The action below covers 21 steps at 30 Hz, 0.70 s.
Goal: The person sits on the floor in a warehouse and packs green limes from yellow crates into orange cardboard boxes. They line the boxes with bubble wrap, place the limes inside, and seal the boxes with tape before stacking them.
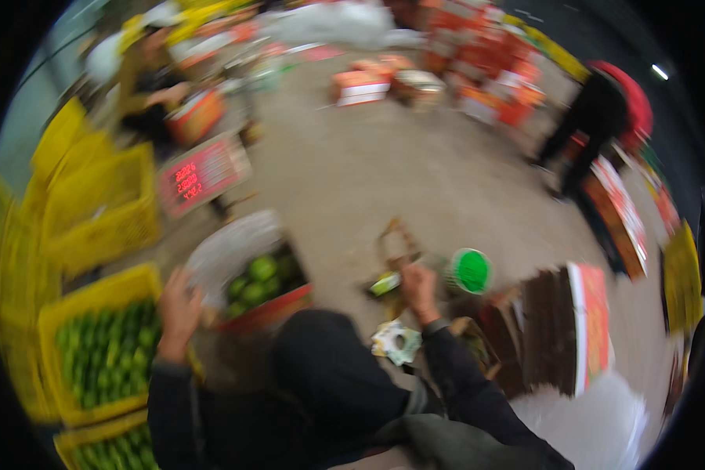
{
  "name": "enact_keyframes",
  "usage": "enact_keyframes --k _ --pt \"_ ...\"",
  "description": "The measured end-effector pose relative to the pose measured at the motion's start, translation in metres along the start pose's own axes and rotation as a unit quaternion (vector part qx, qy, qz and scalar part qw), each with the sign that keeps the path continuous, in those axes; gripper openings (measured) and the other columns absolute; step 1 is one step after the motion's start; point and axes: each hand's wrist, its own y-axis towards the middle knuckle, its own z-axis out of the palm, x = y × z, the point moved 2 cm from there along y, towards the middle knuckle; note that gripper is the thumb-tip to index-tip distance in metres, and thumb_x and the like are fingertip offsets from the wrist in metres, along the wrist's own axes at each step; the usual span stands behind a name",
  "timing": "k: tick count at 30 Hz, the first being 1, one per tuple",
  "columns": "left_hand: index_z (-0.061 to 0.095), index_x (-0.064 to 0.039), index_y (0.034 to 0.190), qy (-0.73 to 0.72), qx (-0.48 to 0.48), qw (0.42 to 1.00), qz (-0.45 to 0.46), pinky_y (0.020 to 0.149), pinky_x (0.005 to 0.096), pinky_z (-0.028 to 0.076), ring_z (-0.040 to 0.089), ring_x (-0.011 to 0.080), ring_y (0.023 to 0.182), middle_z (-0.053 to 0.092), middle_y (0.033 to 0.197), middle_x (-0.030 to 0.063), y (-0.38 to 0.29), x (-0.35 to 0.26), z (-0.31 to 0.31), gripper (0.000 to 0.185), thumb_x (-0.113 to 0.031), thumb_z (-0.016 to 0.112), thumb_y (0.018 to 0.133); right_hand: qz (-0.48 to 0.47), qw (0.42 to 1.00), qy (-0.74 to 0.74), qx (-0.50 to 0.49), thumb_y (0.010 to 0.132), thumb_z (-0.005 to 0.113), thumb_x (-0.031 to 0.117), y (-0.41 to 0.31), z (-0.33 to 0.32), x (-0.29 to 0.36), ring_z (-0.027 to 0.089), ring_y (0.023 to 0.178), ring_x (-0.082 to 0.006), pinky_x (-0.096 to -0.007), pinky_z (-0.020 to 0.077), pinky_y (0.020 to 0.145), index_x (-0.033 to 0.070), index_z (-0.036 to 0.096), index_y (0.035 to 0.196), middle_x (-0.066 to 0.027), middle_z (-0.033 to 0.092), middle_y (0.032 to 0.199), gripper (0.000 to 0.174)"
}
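The whole view is motion-blurred. My left hand [181, 308] is between a yellow plastic crate [147, 279] of green fruit and an open carton [294, 299]. Its fingers look loosely spread beside the clear plastic liner [235, 238]; whether they touch it is unclear. Several round green fruits [257, 288] lie in the carton. My right hand [420, 291] is curled over the floor, right of a small green-and-white item [385, 284] and close to a brown strip [395, 232]. Blur hides whether it grips anything. Below it lies a ring-shaped pale label roll [398, 342].
A bright green-topped tub [471, 271] and stacked cardboard [555, 329] stand right. A scale with a lit red display [202, 173] and yellow crates [103, 205] are left. One person [153, 82] sits by a carton; another [605, 117] bends over boxes. Red cartons [361, 87] stand ahead.
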Motion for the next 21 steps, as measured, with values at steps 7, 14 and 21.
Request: enact_keyframes --k 7,14,21 --pt "0.071 -0.006 0.112 -0.040 -0.094 0.986 -0.130 0.074 0.0377 0.056 0.073 0.0251 0.079 0.073 0.107 0.0090 0.005 0.040 -0.029 0.022 -0.015 0.073 0.092 -0.460 0.873 0.039 0.159 0.091 0.073 0.009 0.104 0.102 0.276 0.064 0.066 -0.0265 -0.0421 0.0489 0.056 0.011 0.077 0.121 -0.0104 0.065 0.082 0.030" --pt "0.072 -0.006 0.115 -0.057 -0.099 0.977 -0.177 0.075 0.0363 0.058 0.073 0.0229 0.078 0.077 0.108 0.0097 0.005 0.060 -0.029 0.027 -0.018 0.074 0.091 -0.609 0.629 -0.187 0.445 0.094 0.067 0.028 0.059 0.244 0.246 0.071 0.076 -0.0272 -0.0433 0.0569 0.061 0.013 0.068 0.102 -0.0077 0.067 0.090 0.017" --pt "0.069 0.001 0.130 -0.018 -0.009 0.974 -0.225 0.097 0.0406 0.055 0.071 0.0316 0.114 0.073 0.124 0.0193 0.018 0.073 -0.007 0.054 -0.039 0.073 0.095 -0.487 0.792 0.048 0.365 0.097 0.071 0.018 0.077 0.196 0.258 0.071 0.076 -0.0278 -0.0395 0.0553 0.063 0.007 0.078 0.097 -0.0076 0.071 0.081 0.013"
